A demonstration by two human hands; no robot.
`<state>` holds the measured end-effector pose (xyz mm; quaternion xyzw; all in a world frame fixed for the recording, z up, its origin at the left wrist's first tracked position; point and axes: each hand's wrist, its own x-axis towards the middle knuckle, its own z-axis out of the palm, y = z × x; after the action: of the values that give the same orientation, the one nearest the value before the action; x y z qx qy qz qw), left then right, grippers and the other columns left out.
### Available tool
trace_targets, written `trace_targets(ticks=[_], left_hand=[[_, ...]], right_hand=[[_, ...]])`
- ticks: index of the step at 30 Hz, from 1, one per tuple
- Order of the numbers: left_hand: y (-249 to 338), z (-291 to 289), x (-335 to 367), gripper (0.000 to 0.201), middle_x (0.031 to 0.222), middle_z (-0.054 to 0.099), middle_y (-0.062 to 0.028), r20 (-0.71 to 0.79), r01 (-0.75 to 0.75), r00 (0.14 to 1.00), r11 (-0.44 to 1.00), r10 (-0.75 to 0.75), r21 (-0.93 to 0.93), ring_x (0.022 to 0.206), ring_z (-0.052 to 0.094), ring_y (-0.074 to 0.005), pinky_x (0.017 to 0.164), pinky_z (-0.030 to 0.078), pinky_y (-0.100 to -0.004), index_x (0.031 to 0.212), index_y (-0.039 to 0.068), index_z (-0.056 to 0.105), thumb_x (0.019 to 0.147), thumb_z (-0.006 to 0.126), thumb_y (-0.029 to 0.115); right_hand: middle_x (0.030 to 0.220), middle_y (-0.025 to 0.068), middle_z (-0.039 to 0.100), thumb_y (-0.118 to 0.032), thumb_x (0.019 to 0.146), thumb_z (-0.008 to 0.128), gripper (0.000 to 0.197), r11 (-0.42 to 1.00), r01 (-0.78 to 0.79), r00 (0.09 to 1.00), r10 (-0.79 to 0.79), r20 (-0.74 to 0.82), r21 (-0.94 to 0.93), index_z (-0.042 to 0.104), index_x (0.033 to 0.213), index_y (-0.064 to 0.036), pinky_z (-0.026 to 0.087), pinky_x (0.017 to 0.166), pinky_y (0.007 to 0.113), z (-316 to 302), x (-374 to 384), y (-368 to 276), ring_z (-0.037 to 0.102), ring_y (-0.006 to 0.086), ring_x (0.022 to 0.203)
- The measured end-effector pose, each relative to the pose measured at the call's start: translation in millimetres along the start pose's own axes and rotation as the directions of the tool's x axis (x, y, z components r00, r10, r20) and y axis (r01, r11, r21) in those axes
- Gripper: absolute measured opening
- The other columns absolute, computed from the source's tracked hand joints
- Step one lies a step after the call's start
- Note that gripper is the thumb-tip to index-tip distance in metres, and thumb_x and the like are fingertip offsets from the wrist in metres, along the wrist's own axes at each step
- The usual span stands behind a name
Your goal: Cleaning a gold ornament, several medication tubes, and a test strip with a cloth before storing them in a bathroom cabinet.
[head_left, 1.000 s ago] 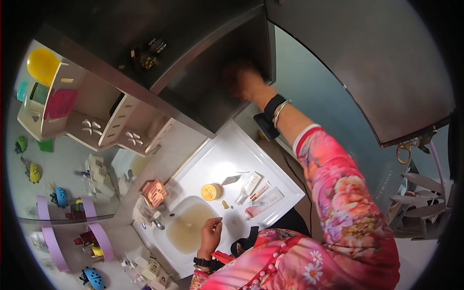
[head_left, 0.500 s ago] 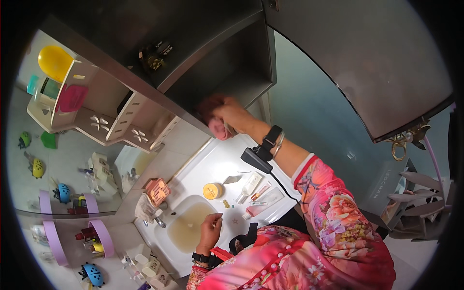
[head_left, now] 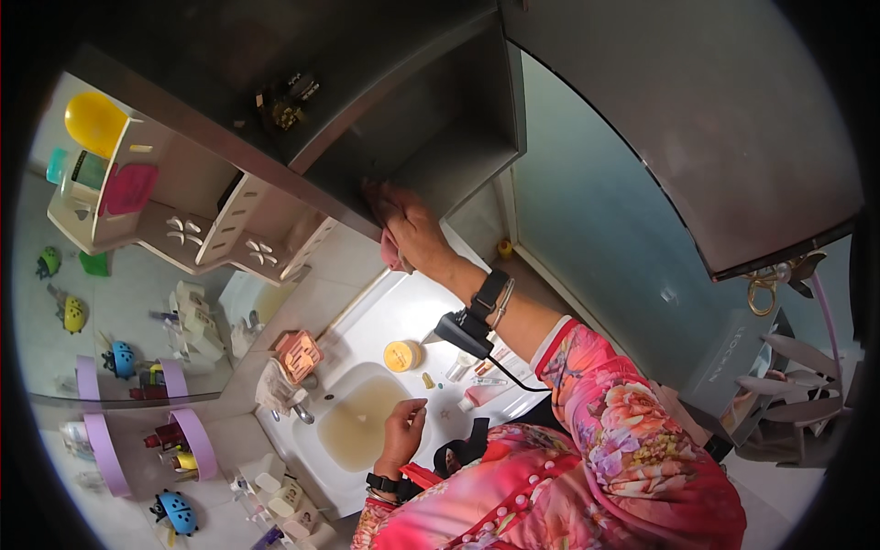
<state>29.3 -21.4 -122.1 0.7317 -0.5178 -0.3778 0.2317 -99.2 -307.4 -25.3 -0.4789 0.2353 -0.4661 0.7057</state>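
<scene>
My right hand (head_left: 412,229) reaches up into the dark cabinet and presses a pink cloth (head_left: 394,255) against the front of the lower shelf (head_left: 431,170). Its fingers are closed around the cloth, and part of it hangs below the shelf edge. My left hand (head_left: 401,435) hovers over the near rim of the white sink (head_left: 321,477), its fingers loosely bent and nothing visible in them. Cloudy water (head_left: 362,426) stands in the basin. A round yellow-lidded jar (head_left: 401,356) sits on the counter between my two hands.
Tubes and small bottles (head_left: 481,394) lie on the counter to the right. A soap dish (head_left: 298,356) stands by the tap (head_left: 302,412). The open cabinet door (head_left: 715,119) hangs at the right. Hair clips (head_left: 286,101) lie on the upper shelf. A mirror (head_left: 202,367) is at the left.
My right hand has slid slightly left along the shelf with the pink cloth. My left hand has barely moved. The whole view has shifted a little.
</scene>
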Motion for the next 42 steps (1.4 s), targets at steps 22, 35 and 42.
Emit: trace_targets(ticks=[22,35,42], left_hand=[[23.2,8.9,9.8,0.018,0.092,0.061,-0.0119,-0.079,-0.071,0.994,0.997,0.073,0.018,0.072,0.06,-0.02,0.065,0.049,-0.0294,0.099,0.003,0.062,0.082,0.058,0.006],[22.0,12.7,-1.8,0.018,0.094,0.061,-0.013,-0.078,-0.117,0.99,0.993,0.116,-0.01,0.075,0.062,-0.0223,0.067,0.05,-0.0305,0.1,0.003,0.061,0.083,0.058,0.007],[22.4,9.4,-1.9,0.018,0.092,0.062,-0.0124,-0.107,-0.125,0.987,0.992,0.124,-0.008,0.073,0.061,-0.0206,0.066,0.05,-0.03,0.099,0.003,0.062,0.082,0.058,0.007]], right_hand=[[0.086,0.0046,0.055,-0.018,0.081,0.065,0.042,0.949,0.262,0.948,-0.287,0.14,0.173,0.042,0.112,-0.0053,0.047,0.062,0.024,-9.6,-18.7,23.3,0.056,0.012,0.064],[0.08,0.0099,0.057,-0.009,0.085,0.059,0.02,0.816,0.455,0.861,-0.505,0.058,0.356,0.042,0.094,-0.0068,0.049,0.052,0.027,47.0,3.0,-49.6,0.058,0.0159,0.061],[0.092,0.008,0.056,-0.011,0.081,0.062,0.025,0.968,0.239,0.962,-0.246,-0.117,-0.072,0.047,0.1,-0.0052,0.048,0.072,0.026,-21.8,-32.3,20.8,0.057,0.0157,0.08]])
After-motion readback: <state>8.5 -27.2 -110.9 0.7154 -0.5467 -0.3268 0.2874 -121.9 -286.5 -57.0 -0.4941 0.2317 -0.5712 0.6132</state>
